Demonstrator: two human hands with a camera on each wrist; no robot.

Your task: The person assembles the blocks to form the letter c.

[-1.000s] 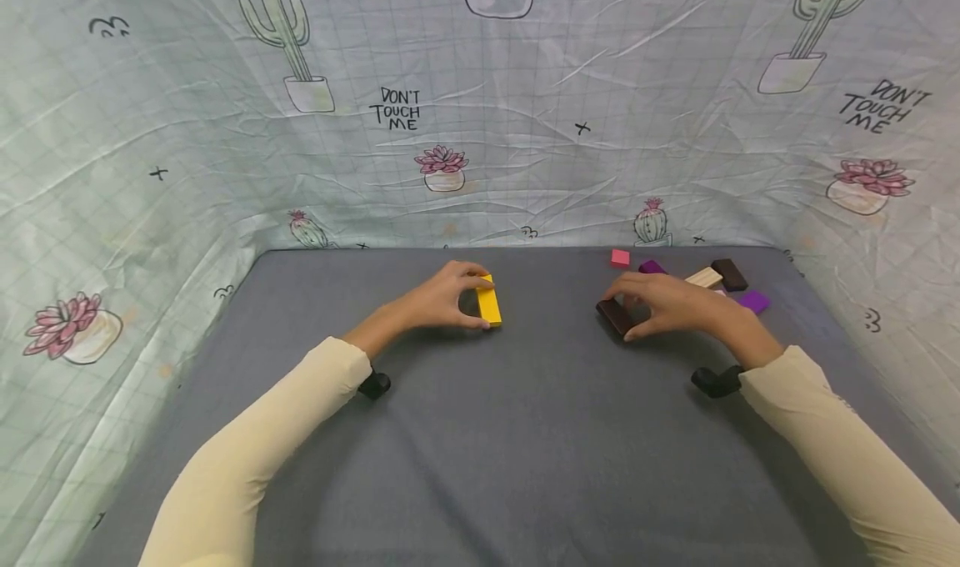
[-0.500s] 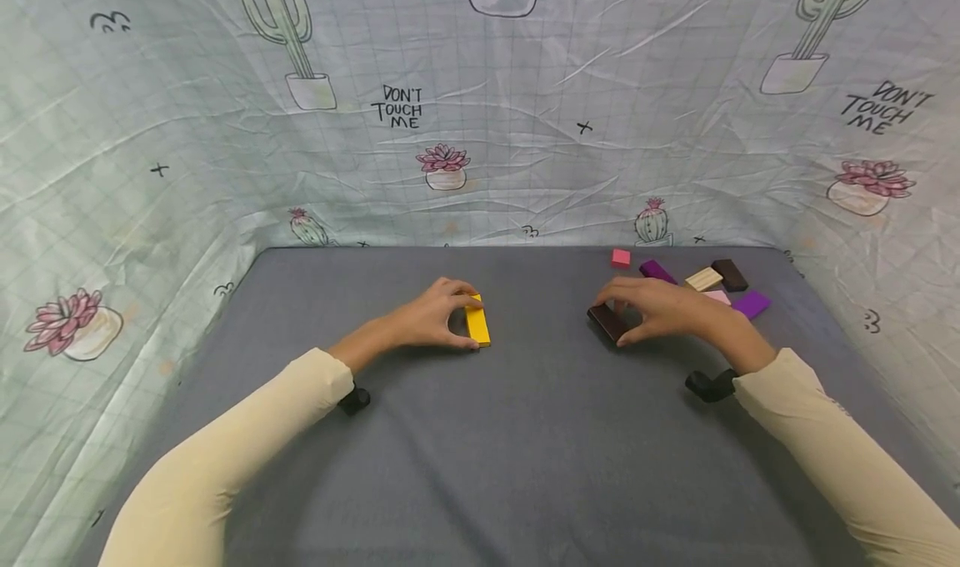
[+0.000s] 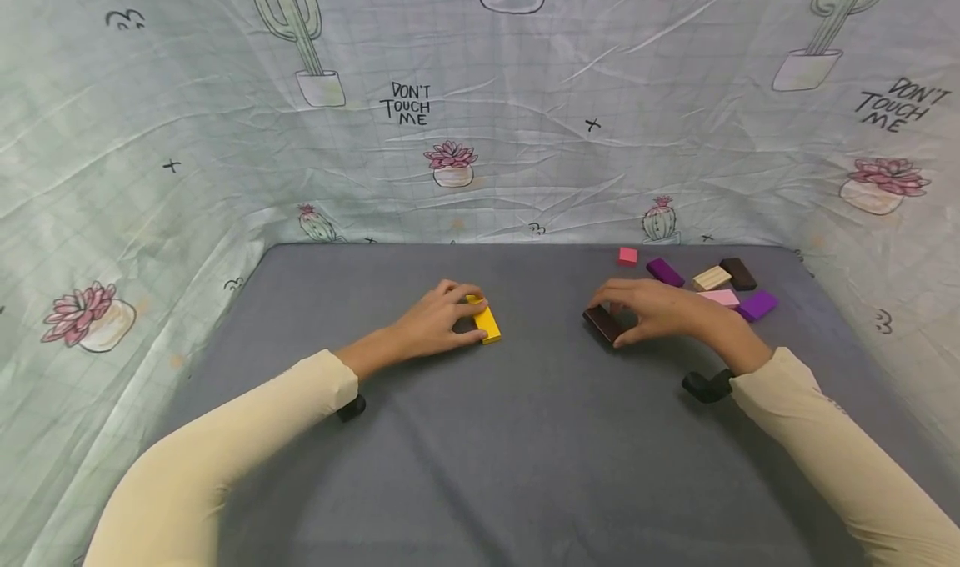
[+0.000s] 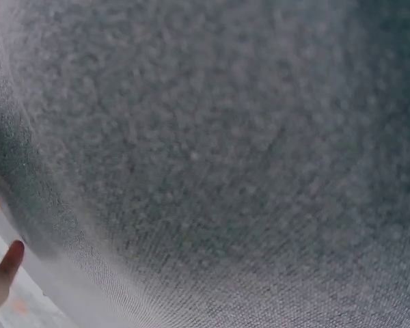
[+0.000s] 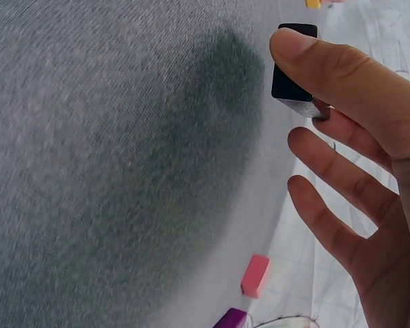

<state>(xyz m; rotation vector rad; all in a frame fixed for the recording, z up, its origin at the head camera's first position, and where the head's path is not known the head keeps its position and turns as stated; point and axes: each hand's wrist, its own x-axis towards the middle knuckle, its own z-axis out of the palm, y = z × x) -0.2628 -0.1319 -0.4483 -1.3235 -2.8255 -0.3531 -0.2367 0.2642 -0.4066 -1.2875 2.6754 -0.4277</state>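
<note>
Yellow block (image 3: pixel 488 323), dark block (image 3: pixel 602 326): probably light, stiff, smooth; best held by ends. Left grip (image 3: pixel 433 320) pinches the former, right grip (image 3: pixel 660 307) the latter.

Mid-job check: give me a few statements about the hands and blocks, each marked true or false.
1. The left hand grips the yellow block. True.
2. The right hand holds nothing. False: it grips a dark brown block.
3. The coral block lies apart from the other blocks. True.
4. The two gripped blocks touch each other. False: bare grey table shows between them.
5. The other dark brown block lies beside the wooden block. True.
</note>
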